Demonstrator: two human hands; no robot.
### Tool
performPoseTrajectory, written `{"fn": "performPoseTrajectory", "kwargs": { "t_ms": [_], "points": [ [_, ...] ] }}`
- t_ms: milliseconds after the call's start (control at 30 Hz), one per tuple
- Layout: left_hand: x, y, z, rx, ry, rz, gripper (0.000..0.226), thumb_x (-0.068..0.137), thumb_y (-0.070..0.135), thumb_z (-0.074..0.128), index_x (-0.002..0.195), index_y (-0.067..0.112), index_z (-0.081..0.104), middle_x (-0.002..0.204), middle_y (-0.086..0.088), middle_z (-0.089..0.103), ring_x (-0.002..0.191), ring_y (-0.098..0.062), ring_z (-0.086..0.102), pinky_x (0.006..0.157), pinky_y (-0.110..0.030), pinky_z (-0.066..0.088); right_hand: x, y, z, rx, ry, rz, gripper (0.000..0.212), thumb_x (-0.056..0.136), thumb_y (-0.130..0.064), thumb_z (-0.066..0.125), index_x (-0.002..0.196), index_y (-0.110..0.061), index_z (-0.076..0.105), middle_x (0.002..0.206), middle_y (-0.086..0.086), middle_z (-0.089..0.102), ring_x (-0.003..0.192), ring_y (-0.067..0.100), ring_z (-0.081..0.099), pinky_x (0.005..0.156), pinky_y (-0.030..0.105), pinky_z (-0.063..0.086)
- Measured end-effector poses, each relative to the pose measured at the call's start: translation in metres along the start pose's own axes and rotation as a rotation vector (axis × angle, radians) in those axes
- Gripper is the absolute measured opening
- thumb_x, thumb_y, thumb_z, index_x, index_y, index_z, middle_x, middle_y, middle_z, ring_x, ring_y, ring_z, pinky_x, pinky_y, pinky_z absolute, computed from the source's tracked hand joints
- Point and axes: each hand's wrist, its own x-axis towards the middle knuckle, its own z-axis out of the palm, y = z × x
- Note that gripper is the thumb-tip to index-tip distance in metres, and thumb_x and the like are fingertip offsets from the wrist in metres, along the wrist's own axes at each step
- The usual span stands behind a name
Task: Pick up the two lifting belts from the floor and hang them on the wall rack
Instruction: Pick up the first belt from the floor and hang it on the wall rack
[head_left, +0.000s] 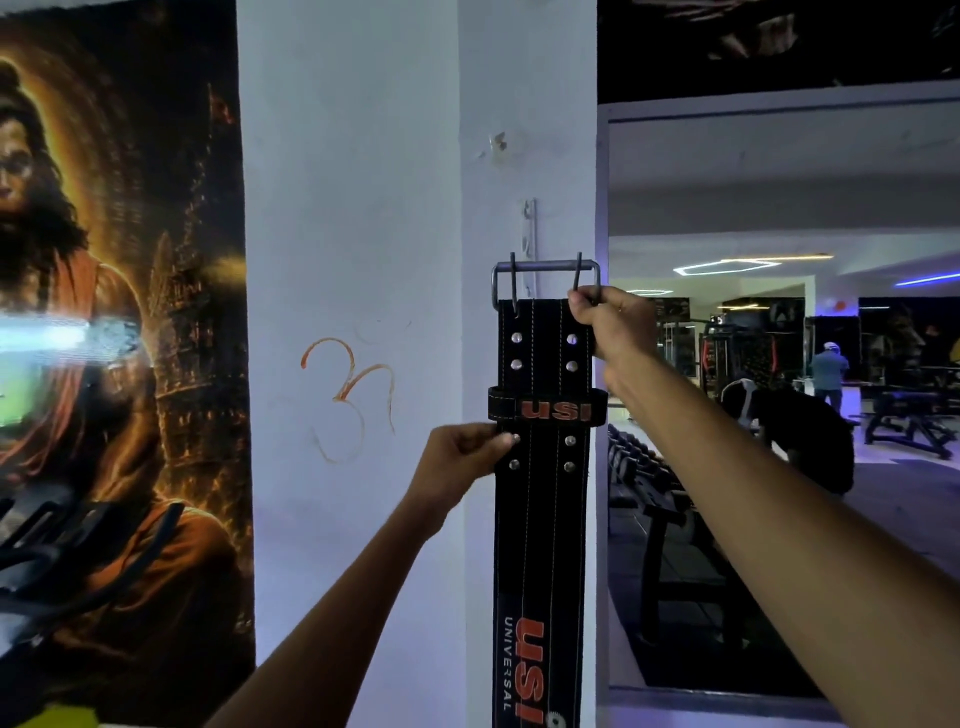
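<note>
A black lifting belt (540, 519) with orange USI lettering hangs straight down against the white pillar. Its steel buckle (545, 278) is at the top, in front of a small white wall rack (529, 234) fixed to the pillar. My right hand (613, 322) grips the belt's upper right corner by the buckle prong. Lower down, my left hand (462, 452) pinches the belt's left edge just under its keeper loop. Whether the buckle rests on a hook is hidden. A second belt is not visible.
A large poster (119, 338) covers the wall to the left, with dark gear (47, 551) in front of its lower part. A mirror (779, 364) to the right of the pillar reflects gym benches, a dumbbell rack and a person.
</note>
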Motion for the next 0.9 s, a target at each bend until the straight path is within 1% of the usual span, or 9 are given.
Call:
{"fn": "performPoseTrajectory", "kwargs": {
  "t_ms": [100,200,267,500,567,633,700,800,900],
  "points": [
    [-0.015,-0.024,0.008,0.022,0.043,-0.038,0.010,0.091,0.002,0.070,0.098,0.000,0.077,0.095,-0.017,0.079,0.083,-0.014,0.076,0.078,-0.024,0.060,-0.002,-0.004,0.000,-0.007,-0.007,-0.009,0.022,0.082,-0.006,0.074,0.072,-0.025,0.070,0.084,-0.004,0.072,0.090,0.017,0.068,0.087,0.040,0.060],
    [-0.033,-0.052,0.011,0.038,0.034,-0.107,0.009,0.090,0.002,0.071,0.096,-0.003,0.076,0.094,-0.020,0.078,0.083,-0.019,0.075,0.077,-0.024,0.061,-0.007,-0.008,-0.001,0.033,-0.029,0.004,0.019,0.085,-0.004,0.070,0.076,-0.020,0.070,0.091,0.004,0.070,0.077,0.017,0.063,0.043,0.022,0.054],
    [-0.045,-0.076,0.009,0.080,-0.043,-0.190,0.014,0.090,0.001,0.071,0.093,-0.013,0.070,0.089,-0.021,0.073,0.082,-0.023,0.070,0.076,-0.023,0.060,-0.009,-0.008,-0.002,0.045,-0.027,0.011,0.019,0.085,-0.003,0.070,0.075,-0.020,0.070,0.091,0.005,0.069,0.074,0.017,0.062,0.036,0.019,0.049],
    [-0.077,-0.118,0.007,0.147,-0.227,-0.323,0.038,0.090,0.017,0.074,0.090,-0.018,0.059,0.086,-0.015,0.062,0.085,-0.022,0.062,0.083,-0.034,0.057,-0.009,0.004,-0.006,0.047,-0.009,0.001,0.014,0.085,-0.002,0.070,0.081,-0.015,0.071,0.085,0.003,0.067,0.077,0.015,0.060,0.037,0.016,0.049],
    [-0.067,-0.101,0.009,0.134,-0.175,-0.288,0.026,0.094,0.019,0.071,0.072,0.005,0.065,0.072,0.001,0.061,0.074,-0.010,0.060,0.081,-0.027,0.057,-0.007,0.008,-0.007,0.025,-0.006,-0.003,0.016,0.083,-0.003,0.072,0.077,-0.017,0.071,0.081,0.000,0.068,0.083,0.018,0.063,0.059,0.033,0.061],
    [-0.051,-0.074,0.011,0.070,-0.083,-0.212,0.018,0.095,0.019,0.068,0.078,0.020,0.074,0.076,0.005,0.070,0.080,-0.010,0.067,0.085,-0.026,0.060,-0.005,0.011,-0.008,0.011,-0.009,0.015,0.015,0.082,-0.003,0.073,0.076,-0.018,0.072,0.079,-0.001,0.069,0.083,0.019,0.065,0.077,0.044,0.060],
    [-0.034,-0.052,0.012,-0.011,-0.015,-0.140,0.012,0.095,0.017,0.068,0.098,0.010,0.078,0.090,-0.002,0.078,0.090,-0.015,0.074,0.085,-0.026,0.060,-0.007,0.012,-0.009,0.009,-0.011,0.011,0.011,0.083,-0.003,0.072,0.083,-0.014,0.073,0.078,-0.003,0.068,0.079,0.014,0.063,0.070,0.031,0.058],
    [-0.024,-0.043,0.019,-0.014,0.008,-0.099,0.024,0.094,0.012,0.069,0.105,-0.009,0.072,0.093,-0.013,0.074,0.090,-0.019,0.073,0.081,-0.022,0.059,-0.009,0.014,-0.010,0.012,-0.002,-0.016,0.013,0.083,-0.003,0.072,0.093,-0.010,0.074,0.079,-0.005,0.068,0.075,0.005,0.062,0.072,0.018,0.049],
    [-0.040,-0.067,0.027,-0.010,-0.042,-0.158,0.013,0.091,0.007,0.072,0.103,0.005,0.076,0.092,-0.001,0.080,0.087,-0.012,0.076,0.077,-0.021,0.059,-0.010,0.012,-0.011,0.007,0.018,-0.012,0.015,0.083,-0.003,0.072,0.097,-0.009,0.074,0.078,-0.006,0.068,0.072,0.004,0.061,0.068,0.016,0.048]
  ]
}}
